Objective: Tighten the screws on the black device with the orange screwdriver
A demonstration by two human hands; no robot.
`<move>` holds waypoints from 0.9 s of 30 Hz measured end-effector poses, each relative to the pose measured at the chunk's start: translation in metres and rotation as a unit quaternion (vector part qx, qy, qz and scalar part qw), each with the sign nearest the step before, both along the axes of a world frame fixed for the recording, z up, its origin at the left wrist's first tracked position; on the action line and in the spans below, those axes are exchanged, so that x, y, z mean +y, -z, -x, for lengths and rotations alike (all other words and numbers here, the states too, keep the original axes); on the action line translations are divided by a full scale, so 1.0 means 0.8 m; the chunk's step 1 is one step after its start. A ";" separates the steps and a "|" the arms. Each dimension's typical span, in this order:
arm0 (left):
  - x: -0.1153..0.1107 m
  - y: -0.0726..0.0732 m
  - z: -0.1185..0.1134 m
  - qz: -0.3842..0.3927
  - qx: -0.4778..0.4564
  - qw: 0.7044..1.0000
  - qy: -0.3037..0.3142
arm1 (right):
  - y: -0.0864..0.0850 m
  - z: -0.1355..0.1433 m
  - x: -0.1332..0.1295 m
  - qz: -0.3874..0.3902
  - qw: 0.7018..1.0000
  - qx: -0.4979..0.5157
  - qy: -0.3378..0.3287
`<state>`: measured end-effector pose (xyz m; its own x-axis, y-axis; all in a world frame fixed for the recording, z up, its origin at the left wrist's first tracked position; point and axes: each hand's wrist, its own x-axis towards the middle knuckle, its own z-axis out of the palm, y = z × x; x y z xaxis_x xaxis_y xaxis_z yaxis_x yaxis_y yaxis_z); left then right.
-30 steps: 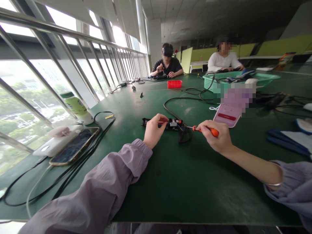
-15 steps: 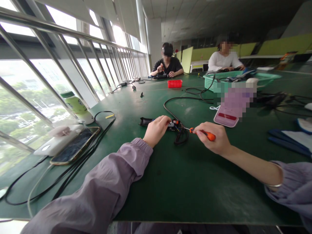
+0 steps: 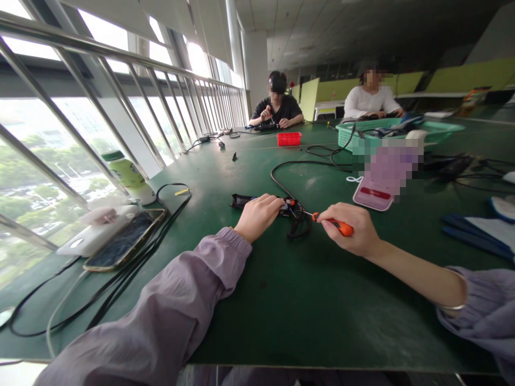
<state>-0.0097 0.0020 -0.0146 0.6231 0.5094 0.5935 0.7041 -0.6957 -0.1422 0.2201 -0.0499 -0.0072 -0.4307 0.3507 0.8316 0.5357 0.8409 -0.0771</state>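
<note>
Screwdriver (image 3: 344, 228) in right hand (image 3: 354, 226) points left toward crosswise black device (image 3: 241, 201).

This looks like an open-plan office used for bench work, with pale green partition panels (image 3: 470, 75) and a white desk (image 3: 326, 109) behind a large dark green table (image 3: 341, 316), where two people sit near a long metal railing (image 3: 132, 63) by tall windows.

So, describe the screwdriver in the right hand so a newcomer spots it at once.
Start at the green table and find the lilac-sleeved right hand on its near side. It holds the screwdriver, whose thin metal shaft points left toward the black device. The person across the table holds a tool too; this one is nearer, with an orange handle end showing.
</note>
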 end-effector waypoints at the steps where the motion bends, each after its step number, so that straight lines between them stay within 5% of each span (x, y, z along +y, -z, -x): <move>1: 0.000 0.001 0.000 0.002 -0.007 1.000 0.004 | 0.001 0.000 0.000 0.000 1.000 -0.002 -0.001; 27: 0.006 0.002 -0.011 -0.015 0.036 0.999 0.021 | 0.003 0.005 0.002 -0.002 1.000 -0.023 0.003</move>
<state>-0.0005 0.0069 -0.0165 0.6845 0.4650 0.5615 0.6623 -0.7186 -0.2123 0.2160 -0.0485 -0.0096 -0.4668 0.3495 0.8124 0.5436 0.8380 -0.0481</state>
